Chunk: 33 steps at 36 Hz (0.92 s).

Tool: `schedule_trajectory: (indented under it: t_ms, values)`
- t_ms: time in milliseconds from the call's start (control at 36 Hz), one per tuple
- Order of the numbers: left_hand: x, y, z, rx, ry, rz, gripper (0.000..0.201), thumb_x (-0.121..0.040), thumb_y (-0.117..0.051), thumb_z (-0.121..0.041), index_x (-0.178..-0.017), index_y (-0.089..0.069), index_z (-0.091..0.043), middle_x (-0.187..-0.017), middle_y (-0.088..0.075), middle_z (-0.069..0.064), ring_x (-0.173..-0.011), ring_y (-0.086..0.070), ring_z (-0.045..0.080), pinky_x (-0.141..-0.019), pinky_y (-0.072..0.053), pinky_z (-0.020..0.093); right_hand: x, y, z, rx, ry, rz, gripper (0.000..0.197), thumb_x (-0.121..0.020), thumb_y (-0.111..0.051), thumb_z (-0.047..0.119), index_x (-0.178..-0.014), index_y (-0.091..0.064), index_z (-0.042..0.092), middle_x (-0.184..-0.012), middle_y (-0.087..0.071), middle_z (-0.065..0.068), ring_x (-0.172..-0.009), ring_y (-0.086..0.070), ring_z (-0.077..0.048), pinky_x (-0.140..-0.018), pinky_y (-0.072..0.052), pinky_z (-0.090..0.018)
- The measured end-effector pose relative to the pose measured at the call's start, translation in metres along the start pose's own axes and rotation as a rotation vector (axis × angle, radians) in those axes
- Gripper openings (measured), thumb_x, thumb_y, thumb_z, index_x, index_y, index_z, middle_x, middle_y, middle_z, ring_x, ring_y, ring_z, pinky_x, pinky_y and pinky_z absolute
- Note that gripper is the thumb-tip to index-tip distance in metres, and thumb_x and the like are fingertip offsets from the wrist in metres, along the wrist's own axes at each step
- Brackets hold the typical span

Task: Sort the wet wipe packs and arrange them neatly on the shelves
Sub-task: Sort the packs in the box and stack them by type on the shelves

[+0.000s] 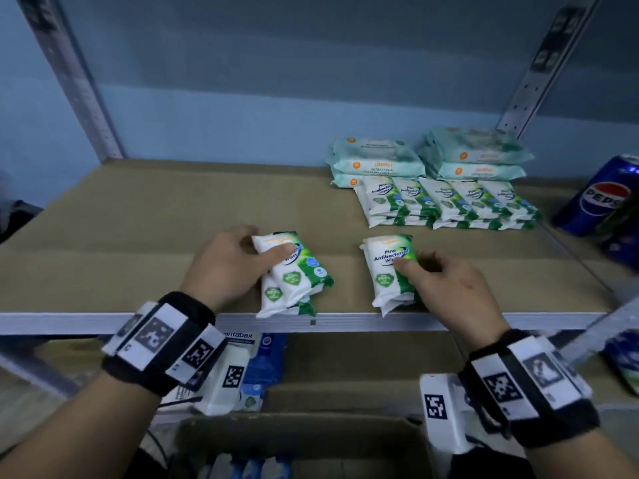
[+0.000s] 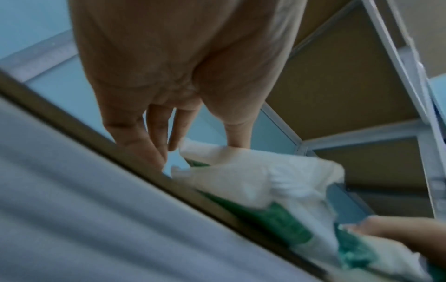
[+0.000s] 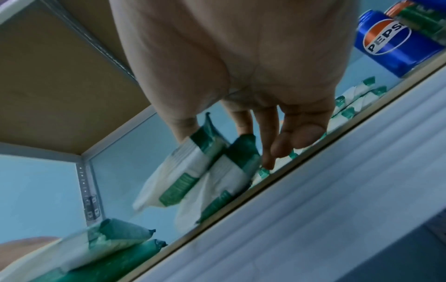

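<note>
On the brown board shelf with a pale metal front edge (image 1: 103,216), the left hand (image 1: 224,264) sits at the near middle, fingers and thumb curled round a small stack of white-and-green pine antibacterial wipe packs (image 1: 294,271); the thumb lies across the top pack and the lower packs reach the shelf's front edge. Just right of it, the right hand (image 1: 446,288) pinches a second stack of the same white-and-green packs (image 1: 387,267), thumb on top and fingers curled at the stack's right side; this stack also rests near the front edge. The two stacks lie apart from each other. Farther back and to the right, a row of matching white-and-green packs (image 1: 449,205) lies stacked in overlapping columns, and behind it stand two piles of pale mint-green wipe packs with orange dots (image 1: 428,157). At the far right, a blue Pepsi can (image 1: 601,198) stands tilted in the wide view.
</note>
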<state>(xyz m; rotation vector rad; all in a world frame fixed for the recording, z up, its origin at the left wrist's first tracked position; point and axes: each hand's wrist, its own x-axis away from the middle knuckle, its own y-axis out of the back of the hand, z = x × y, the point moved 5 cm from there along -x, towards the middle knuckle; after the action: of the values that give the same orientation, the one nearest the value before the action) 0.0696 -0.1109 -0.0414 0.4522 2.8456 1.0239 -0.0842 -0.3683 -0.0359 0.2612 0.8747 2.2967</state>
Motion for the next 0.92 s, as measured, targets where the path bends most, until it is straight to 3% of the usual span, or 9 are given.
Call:
schedule_trajectory:
  t_ms: [56, 111, 167, 278, 361, 472, 583, 750, 917]
  values:
    - [-0.001, 0.008, 0.0, -0.123, -0.053, -0.104, 0.085, -0.071, -0.073, -0.063, -0.14, -0.05, -0.018, -0.134, -0.059, -0.002, -0.118, -0.057, 0.017, -0.097, -0.045, 0.033, 0.0, -0.001, 0.001, 0.004, 0.022, -0.019, 0.046, -0.083, -0.069, 0.048, -0.117, -0.064, 0.018, -0.106, -0.07, 0.003, -0.102, -0.064, -0.017, -0.091, -0.05, -0.036]
    - [0.002, 0.013, -0.003, -0.141, -0.143, -0.183, 0.081, -0.07, -0.073, -0.064, -0.136, -0.053, -0.021, -0.136, -0.054, 0.0, -0.116, -0.056, 0.021, -0.098, -0.045, 0.038, 0.002, 0.0, 0.003, -0.015, 0.045, -0.038, 0.049, -0.083, -0.071, 0.044, -0.124, -0.058, 0.019, -0.109, -0.066, 0.006, -0.103, -0.061, -0.013, -0.09, -0.047, -0.03]
    - [0.01, 0.013, -0.008, -0.163, -0.253, -0.207, 0.071, -0.071, -0.07, -0.069, -0.126, -0.059, -0.026, -0.13, -0.055, -0.003, -0.113, -0.055, 0.021, -0.098, -0.045, 0.042, 0.003, 0.001, 0.004, -0.016, 0.078, -0.054, 0.046, -0.084, -0.072, 0.042, -0.12, -0.056, 0.02, -0.108, -0.061, 0.008, -0.101, -0.058, -0.011, -0.084, -0.043, -0.026]
    - [0.032, 0.006, -0.024, -0.237, -0.449, -0.141, 0.071, -0.067, -0.054, -0.084, -0.117, -0.063, -0.034, -0.12, -0.055, -0.015, -0.111, -0.046, 0.01, -0.092, -0.036, 0.026, 0.008, 0.0, 0.007, 0.02, 0.138, -0.051, 0.039, -0.082, -0.073, 0.045, -0.109, -0.056, 0.022, -0.11, -0.06, 0.006, -0.094, -0.058, -0.017, -0.077, -0.039, -0.028]
    - [0.041, -0.006, -0.022, -0.39, -0.533, -0.041, 0.076, -0.067, -0.047, -0.088, -0.12, -0.06, -0.035, -0.122, -0.053, -0.018, -0.109, -0.038, 0.005, -0.089, -0.032, 0.022, 0.009, -0.003, 0.008, 0.049, 0.174, -0.036, 0.038, -0.082, -0.073, 0.046, -0.108, -0.057, 0.024, -0.111, -0.061, 0.004, -0.088, -0.056, -0.015, -0.074, -0.036, -0.027]
    - [0.044, -0.004, -0.014, -0.405, -0.576, 0.012, 0.065, -0.076, -0.048, -0.075, -0.125, -0.059, -0.034, -0.127, -0.054, -0.018, -0.109, -0.039, 0.003, -0.086, -0.03, 0.019, 0.007, -0.002, 0.005, 0.018, 0.159, -0.032, 0.036, -0.081, -0.075, 0.044, -0.107, -0.06, 0.024, -0.107, -0.063, 0.003, -0.084, -0.055, -0.013, -0.073, -0.037, -0.026]
    - [0.046, 0.001, -0.01, -0.411, -0.6, 0.065, 0.065, -0.079, -0.048, -0.068, -0.132, -0.058, -0.031, -0.134, -0.052, -0.019, -0.121, -0.044, 0.006, -0.096, -0.027, 0.014, 0.004, -0.002, 0.0, -0.019, 0.143, -0.019, 0.031, -0.081, -0.075, 0.041, -0.105, -0.061, 0.025, -0.104, -0.066, 0.002, -0.081, -0.056, -0.015, -0.072, -0.038, -0.026]
    - [0.047, 0.002, -0.004, -0.393, -0.598, 0.108, 0.064, -0.077, -0.048, -0.06, -0.136, -0.055, -0.034, -0.139, -0.05, -0.019, -0.124, -0.044, 0.008, -0.103, -0.032, 0.023, 0.001, -0.002, 0.002, 0.004, 0.181, -0.027, 0.025, -0.084, -0.072, 0.035, -0.108, -0.066, 0.028, -0.106, -0.068, 0.006, -0.083, -0.055, -0.013, -0.076, -0.039, -0.025]
    - [0.054, 0.005, -0.01, -0.407, -0.666, 0.052, 0.057, -0.079, -0.055, -0.047, -0.134, -0.057, -0.033, -0.138, -0.05, -0.015, -0.123, -0.043, 0.011, -0.101, -0.031, 0.022, 0.003, 0.0, 0.008, 0.069, 0.202, -0.01, 0.025, -0.085, -0.07, 0.033, -0.109, -0.067, 0.029, -0.107, -0.063, 0.0, -0.08, -0.054, -0.01, -0.077, -0.039, -0.024]
